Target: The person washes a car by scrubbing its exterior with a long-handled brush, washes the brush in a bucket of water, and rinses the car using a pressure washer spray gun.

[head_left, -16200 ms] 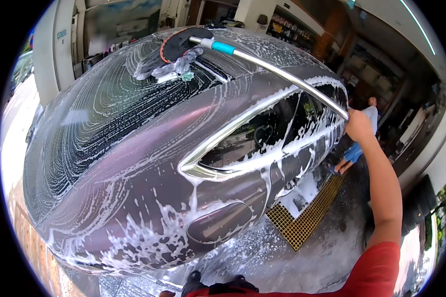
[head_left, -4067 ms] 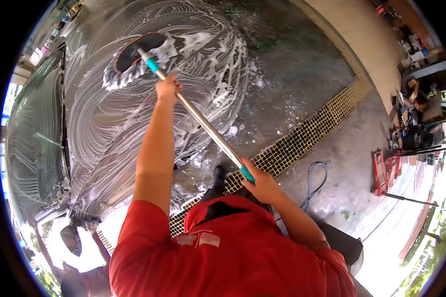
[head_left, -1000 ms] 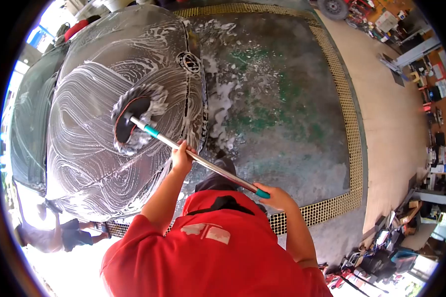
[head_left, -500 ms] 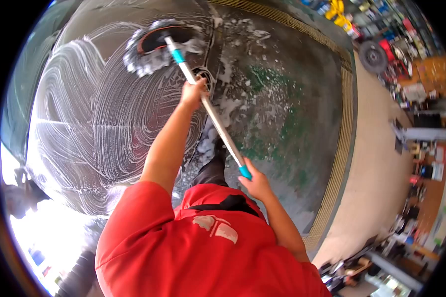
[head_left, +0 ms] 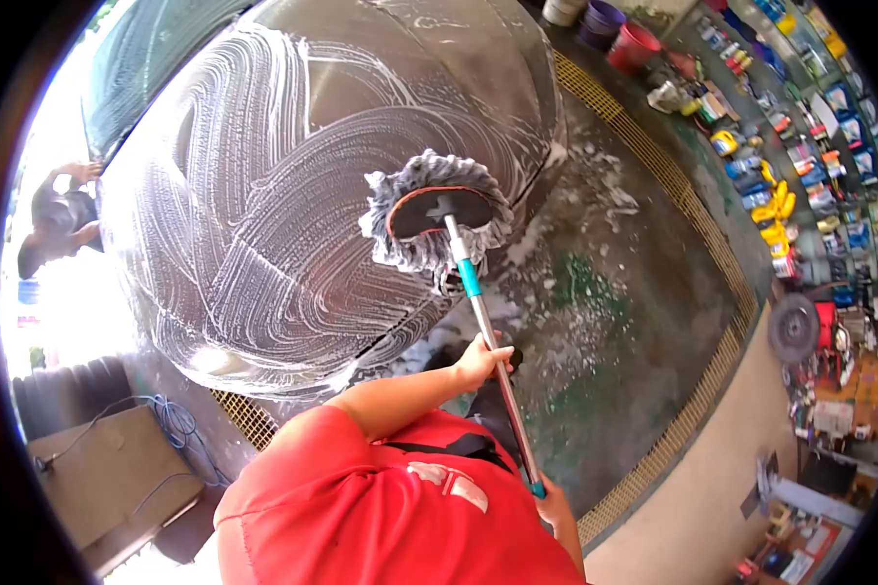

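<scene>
My left hand [head_left: 483, 361] grips the middle of the metal pole of a car-wash mop [head_left: 444, 213]. Its fingers wrap round the pole just above my dark trousers. Lower down, my right hand [head_left: 553, 502] closes round the end of the pole by its teal grip, partly out of sight beside my red shirt. The mop head, with a shaggy grey fringe and a dark oval back rimmed in orange, lies against the front of a dark car [head_left: 293, 224]. Swirls of white suds cover much of the bodywork.
Another person [head_left: 63, 219] is at the car's far left side. Yellow floor grating [head_left: 644, 136] borders the wet floor. Several buckets [head_left: 634, 47] stand at the top, shelves of bottles and a wheel [head_left: 795, 327] at right. A blue hose [head_left: 174, 424] lies at lower left.
The mop head has come back closer to my body across the car, and both hands have drawn lower with the pole. My view has turned, bringing the buckets and hose into sight.
</scene>
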The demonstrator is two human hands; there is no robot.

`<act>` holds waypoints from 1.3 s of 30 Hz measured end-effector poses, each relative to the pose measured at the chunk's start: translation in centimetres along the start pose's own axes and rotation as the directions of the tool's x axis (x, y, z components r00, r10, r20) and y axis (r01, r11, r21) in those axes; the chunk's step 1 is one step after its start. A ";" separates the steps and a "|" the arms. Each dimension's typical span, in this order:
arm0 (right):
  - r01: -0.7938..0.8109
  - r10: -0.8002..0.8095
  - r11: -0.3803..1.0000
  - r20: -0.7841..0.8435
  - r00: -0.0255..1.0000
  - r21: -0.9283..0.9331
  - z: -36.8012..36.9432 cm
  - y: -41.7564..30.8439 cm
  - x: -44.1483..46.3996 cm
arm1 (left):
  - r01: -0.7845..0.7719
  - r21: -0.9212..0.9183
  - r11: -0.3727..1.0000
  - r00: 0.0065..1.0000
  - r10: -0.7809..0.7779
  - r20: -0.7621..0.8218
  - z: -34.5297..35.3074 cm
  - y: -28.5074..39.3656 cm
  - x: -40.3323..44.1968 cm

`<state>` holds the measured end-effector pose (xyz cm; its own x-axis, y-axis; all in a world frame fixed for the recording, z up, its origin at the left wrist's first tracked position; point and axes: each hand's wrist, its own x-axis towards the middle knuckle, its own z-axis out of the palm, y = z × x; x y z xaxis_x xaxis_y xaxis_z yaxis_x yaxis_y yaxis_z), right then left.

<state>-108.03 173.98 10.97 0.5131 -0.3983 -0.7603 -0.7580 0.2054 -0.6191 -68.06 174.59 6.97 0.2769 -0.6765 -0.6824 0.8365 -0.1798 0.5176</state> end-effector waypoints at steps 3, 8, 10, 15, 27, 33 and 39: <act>0.164 -0.162 0.985 0.036 0.986 -0.050 -4.2 -2.3 5.1 | -0.119 -0.067 0.991 0.990 0.113 -0.088 0.2 3.4 1.3; 0.460 -0.433 0.845 0.155 0.888 -0.274 -12.0 -16.5 13.7 | -0.430 0.100 0.897 0.833 0.437 -0.341 1.6 10.9 5.2; 0.490 -0.434 0.820 0.238 0.869 -0.296 -13.9 -22.1 17.0 | -0.443 0.540 0.716 0.607 0.682 -0.408 2.1 12.3 6.6; 0.638 -0.511 0.749 0.456 0.729 -0.181 -9.5 -36.8 23.6 | -0.505 0.504 0.700 0.545 0.712 -0.443 6.0 15.4 7.3; 0.820 -0.727 0.568 0.428 0.537 -0.063 7.2 -78.8 43.6 | -0.368 0.677 0.637 0.391 0.767 -0.509 -1.5 57.5 13.1; 0.887 -0.786 0.425 0.413 0.461 -0.181 -3.8 -66.1 44.5 | -0.352 0.592 0.725 0.221 0.679 -0.700 -4.1 54.4 23.4; 0.516 -0.386 0.704 0.347 0.855 -0.487 -27.6 -41.5 41.3 | -0.669 0.410 0.620 0.301 0.730 -0.614 6.3 37.7 29.6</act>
<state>-66.54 124.37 10.69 0.8711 -0.1094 -0.4788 -0.4651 -0.4968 -0.7327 -31.30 143.31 9.58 0.9841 0.1037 -0.1442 0.1398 0.0485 0.9890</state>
